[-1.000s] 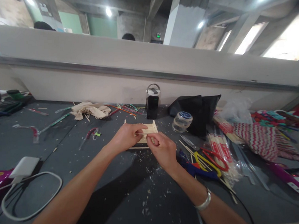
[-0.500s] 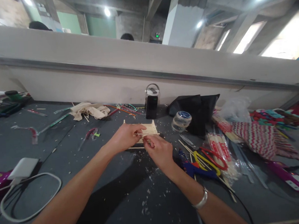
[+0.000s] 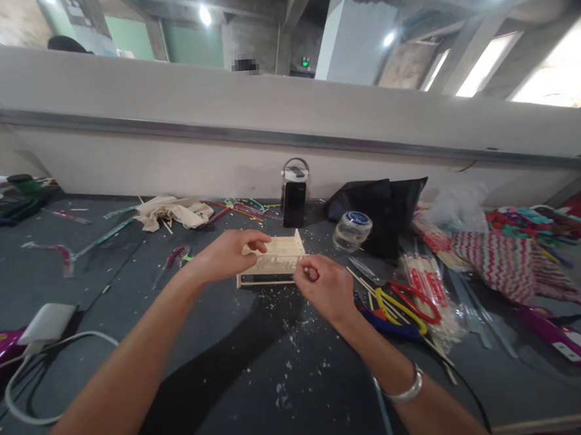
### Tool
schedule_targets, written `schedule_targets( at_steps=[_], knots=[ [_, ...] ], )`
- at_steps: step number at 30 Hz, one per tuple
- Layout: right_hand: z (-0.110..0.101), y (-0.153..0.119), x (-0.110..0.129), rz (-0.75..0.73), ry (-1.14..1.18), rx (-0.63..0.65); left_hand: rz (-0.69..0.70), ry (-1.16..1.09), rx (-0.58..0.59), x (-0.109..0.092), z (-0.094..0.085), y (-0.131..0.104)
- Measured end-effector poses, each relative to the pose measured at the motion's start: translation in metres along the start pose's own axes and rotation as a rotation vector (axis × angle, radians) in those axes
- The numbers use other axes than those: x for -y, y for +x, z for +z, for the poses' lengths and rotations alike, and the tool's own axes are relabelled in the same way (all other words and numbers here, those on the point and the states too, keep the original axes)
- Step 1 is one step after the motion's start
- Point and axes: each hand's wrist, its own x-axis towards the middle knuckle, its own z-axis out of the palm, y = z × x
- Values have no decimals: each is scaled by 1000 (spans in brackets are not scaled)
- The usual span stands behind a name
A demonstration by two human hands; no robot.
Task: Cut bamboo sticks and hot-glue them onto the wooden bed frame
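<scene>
A small model of pale wooden sticks, built like a slatted bench or bed frame, stands on the dark tabletop. Over its left end is my left hand, fingers loosely stretched and apart, with nothing seen in them. My right hand is at the model's front right corner, thumb and forefinger pinched together. Whether those fingertips grip part of the model or a small loose piece is hidden. Wood crumbs lie scattered around the model.
Right of my right hand lie a blue glue gun, scissors with red and yellow handles, and bagged sticks. A clear jar and a black device stand behind. Beige cloth and a white charger lie left.
My hands have moved apart: the left one leftward with its fingers loosening, the right one rightward to the model's corner. More of the model shows between them.
</scene>
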Motion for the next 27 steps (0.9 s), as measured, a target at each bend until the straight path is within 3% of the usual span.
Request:
schedule_targets(
  at_steps=[5,12,18,27],
  knots=[
    [0,0,0,-34,1,7,-20,-23,60,1,-12,-4],
    [5,-1,3,-99,58,19,-49,-56,87,6,-13,-3],
    [22,-6,4,-148,18,17,-23,-33,102,4,-5,-2],
    [34,-6,5,-121,-21,27,-3,40,-31,2,18,6]
  ],
)
